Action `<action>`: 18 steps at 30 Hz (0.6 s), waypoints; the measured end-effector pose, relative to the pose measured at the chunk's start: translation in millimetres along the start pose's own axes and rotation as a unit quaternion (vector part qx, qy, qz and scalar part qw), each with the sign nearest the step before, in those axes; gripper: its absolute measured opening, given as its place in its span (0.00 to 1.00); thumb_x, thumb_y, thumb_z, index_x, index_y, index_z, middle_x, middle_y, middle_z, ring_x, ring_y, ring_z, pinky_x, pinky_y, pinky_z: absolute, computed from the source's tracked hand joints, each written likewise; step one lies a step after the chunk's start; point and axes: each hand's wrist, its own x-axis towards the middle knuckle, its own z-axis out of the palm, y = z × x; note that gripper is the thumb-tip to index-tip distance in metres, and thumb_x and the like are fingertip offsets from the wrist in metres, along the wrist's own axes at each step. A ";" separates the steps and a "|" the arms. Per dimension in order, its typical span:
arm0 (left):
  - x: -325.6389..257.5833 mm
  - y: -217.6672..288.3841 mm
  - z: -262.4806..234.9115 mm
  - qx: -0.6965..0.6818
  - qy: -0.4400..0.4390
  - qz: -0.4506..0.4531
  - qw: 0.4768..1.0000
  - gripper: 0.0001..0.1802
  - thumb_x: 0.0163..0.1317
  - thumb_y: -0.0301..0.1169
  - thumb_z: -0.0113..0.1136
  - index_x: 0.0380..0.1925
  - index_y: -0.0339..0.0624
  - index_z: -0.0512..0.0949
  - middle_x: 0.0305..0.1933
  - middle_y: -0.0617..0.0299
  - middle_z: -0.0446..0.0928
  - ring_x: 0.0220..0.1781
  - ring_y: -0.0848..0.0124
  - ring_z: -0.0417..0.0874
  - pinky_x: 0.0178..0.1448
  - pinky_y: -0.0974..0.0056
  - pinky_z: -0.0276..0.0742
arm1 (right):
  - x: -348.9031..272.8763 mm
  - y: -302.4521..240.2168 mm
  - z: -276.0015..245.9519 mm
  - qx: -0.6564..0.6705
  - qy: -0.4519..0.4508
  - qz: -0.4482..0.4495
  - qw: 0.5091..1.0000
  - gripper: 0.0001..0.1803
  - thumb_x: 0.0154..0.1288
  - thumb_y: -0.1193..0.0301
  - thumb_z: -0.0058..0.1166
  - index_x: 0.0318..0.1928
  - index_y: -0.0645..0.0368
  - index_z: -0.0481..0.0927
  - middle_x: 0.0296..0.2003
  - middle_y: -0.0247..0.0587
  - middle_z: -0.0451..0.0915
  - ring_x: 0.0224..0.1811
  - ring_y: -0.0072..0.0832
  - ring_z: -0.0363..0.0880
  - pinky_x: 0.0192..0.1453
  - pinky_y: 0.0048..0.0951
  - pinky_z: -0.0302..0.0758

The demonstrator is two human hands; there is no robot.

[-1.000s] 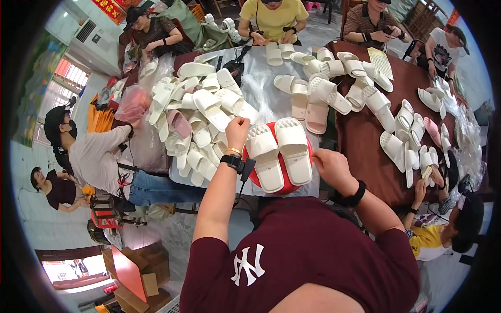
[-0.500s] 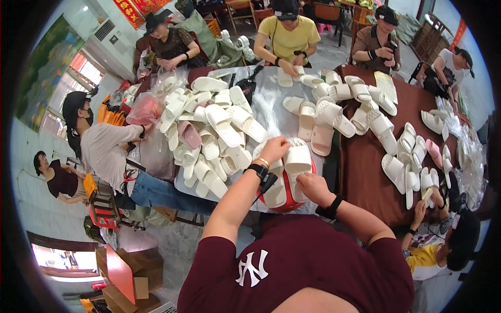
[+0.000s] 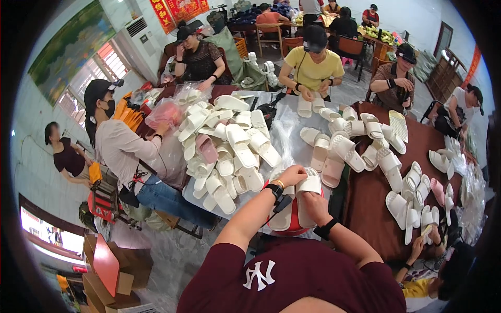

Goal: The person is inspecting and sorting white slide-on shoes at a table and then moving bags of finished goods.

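White slipper pair (image 3: 281, 221): two slippers side by side on a red stand (image 3: 294, 219), at the near side of the light table (image 3: 289, 110), right in front of the wearer whose head cam I'm monitoring.
Pointing: toe ends with the straps away from the body, heels toward the maroon shirt (image 3: 313, 266).
Long axis: both soles roughly parallel, running nearly straight out from the wearer, so up and down in my view.
Left hand (image 3: 292, 176): comes in over the left slipper, wrist and forearm crossing it; fingers at the strap end of the right slipper (image 3: 312, 182).
Right hand (image 3: 316, 207): on the near side of that same strap, knuckles over the sole's right edge.
Slippers vs grip: right slipper lies directly under and between the hands; left slipper sits under the left wrist, its heel showing clear on the near side.
Grip: both hands narrow, fingers bunched; from here I can't tell whether either one pinches the strap or only touches it.
Wrists: dark watch (image 3: 273, 190) on the left, black band (image 3: 327, 228) on the right.
Heap: white slippers (image 3: 242, 146) piled to the left, one pink slipper (image 3: 207, 148) among them.
Brown cloth (image 3: 368, 214): to the right, more white slippers scattered on it.
Yellow shirt (image 3: 314, 70): co-worker across the table, hands at another white pair (image 3: 305, 108).
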 end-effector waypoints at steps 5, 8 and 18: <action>-0.3 2.7 1.7 -0.055 -0.004 0.002 0.998 0.08 0.54 0.30 0.59 0.31 0.37 0.78 0.31 0.62 0.78 0.33 0.75 0.76 0.41 0.70 0.72 | 0.8 0.4 2.3 -0.005 0.002 0.000 1.000 0.06 0.55 0.73 0.45 0.35 0.56 0.73 0.29 0.42 0.77 0.30 0.42 0.78 0.31 0.39 0.75; -1.6 5.7 1.7 -0.101 0.039 -0.003 0.994 0.08 0.53 0.30 0.60 0.30 0.37 0.78 0.30 0.64 0.77 0.33 0.76 0.75 0.40 0.70 0.72 | 0.4 -0.7 -4.8 -0.006 -0.015 0.003 1.000 0.08 0.56 0.72 0.47 0.38 0.56 0.76 0.30 0.42 0.77 0.31 0.40 0.78 0.32 0.38 0.74; -34.5 18.0 -6.6 -0.234 0.100 0.000 0.967 0.07 0.57 0.29 0.59 0.30 0.37 0.74 0.30 0.68 0.76 0.31 0.82 0.72 0.37 0.75 0.69 | 41.0 19.6 -21.6 0.303 0.154 0.112 0.934 0.10 0.60 0.76 0.47 0.42 0.64 0.76 0.35 0.46 0.79 0.36 0.32 0.78 0.41 0.27 0.72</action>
